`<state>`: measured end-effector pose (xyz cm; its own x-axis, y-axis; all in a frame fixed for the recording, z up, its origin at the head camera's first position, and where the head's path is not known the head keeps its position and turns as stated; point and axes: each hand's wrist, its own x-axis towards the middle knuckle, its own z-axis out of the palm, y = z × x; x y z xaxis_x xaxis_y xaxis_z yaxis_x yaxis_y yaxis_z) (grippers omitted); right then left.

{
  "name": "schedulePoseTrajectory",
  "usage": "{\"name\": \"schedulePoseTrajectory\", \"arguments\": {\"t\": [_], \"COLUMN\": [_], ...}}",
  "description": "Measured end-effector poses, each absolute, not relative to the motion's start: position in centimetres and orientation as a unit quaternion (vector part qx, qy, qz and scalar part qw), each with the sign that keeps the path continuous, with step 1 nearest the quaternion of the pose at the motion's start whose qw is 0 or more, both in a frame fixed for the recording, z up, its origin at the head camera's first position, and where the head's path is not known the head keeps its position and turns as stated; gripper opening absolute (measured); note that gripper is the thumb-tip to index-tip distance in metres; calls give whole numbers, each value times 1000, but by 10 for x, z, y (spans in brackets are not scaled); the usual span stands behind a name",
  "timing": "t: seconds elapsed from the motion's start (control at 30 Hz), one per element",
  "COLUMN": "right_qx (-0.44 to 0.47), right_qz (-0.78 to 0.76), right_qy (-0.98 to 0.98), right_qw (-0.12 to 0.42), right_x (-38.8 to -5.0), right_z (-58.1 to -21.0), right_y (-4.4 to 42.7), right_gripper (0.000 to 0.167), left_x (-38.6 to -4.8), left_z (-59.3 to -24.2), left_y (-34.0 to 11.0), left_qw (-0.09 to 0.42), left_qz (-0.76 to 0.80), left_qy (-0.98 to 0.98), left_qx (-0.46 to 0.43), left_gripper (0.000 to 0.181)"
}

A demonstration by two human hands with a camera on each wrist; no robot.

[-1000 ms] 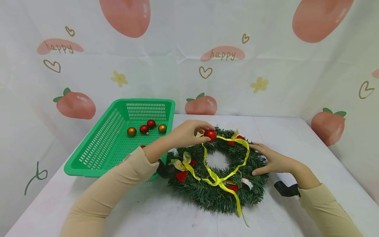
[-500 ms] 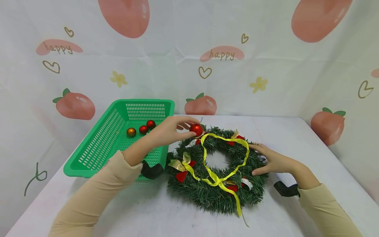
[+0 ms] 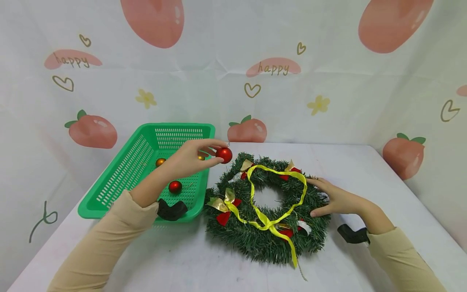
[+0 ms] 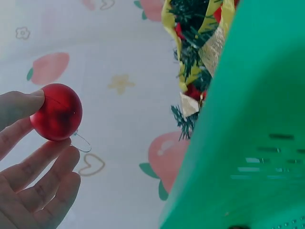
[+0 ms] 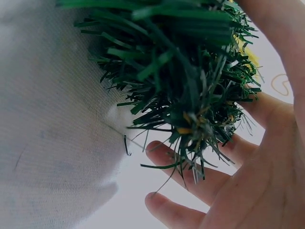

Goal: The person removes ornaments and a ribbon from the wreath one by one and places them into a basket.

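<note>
In the head view my left hand (image 3: 187, 160) pinches a red Christmas ball (image 3: 224, 155) between thumb and fingertips, above the green basket's right rim. The left wrist view shows the same red ball (image 4: 57, 112) with a thin wire hook on it. At the right, my right hand (image 3: 337, 198) grips the outer edge of a green Christmas wreath (image 3: 270, 243); its thumb and fingers lie around the bristles (image 5: 181, 86). Yellow ribbon (image 3: 268, 223) loops across the wreath, which also bears red, gold and white bows. Some of the right fingers are hidden behind greenery.
A green plastic basket (image 3: 109, 213) stands left of the wreath on the white table (image 3: 204, 267). Inside it lie a red ball (image 3: 175, 187) and a gold ball (image 3: 160, 162); my left arm covers part of it. A patterned curtain (image 3: 204, 81) hangs behind.
My left hand has moved left with the red ball, from above the wreath's upper left toward the basket. The right hand and the wreath stay where they were.
</note>
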<state>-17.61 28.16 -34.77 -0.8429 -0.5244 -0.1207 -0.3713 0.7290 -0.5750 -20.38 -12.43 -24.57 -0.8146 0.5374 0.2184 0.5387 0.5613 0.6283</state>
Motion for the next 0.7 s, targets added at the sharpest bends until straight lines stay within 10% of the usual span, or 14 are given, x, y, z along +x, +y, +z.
{"name": "schedulePoseTrajectory", "arguments": {"t": [0.7], "right_qx": [-247], "right_qz": [-276], "right_qy": [919], "right_qw": [133], "right_x": [-177], "right_z": [-350], "right_y": [283], "right_gripper": [98], "left_x": [-214], "left_z": [-253], "left_y": [-157], "left_qw": [2], "left_qz": [-348], "left_qy": [-901], "left_qx": [-258], "left_gripper": [34]}}
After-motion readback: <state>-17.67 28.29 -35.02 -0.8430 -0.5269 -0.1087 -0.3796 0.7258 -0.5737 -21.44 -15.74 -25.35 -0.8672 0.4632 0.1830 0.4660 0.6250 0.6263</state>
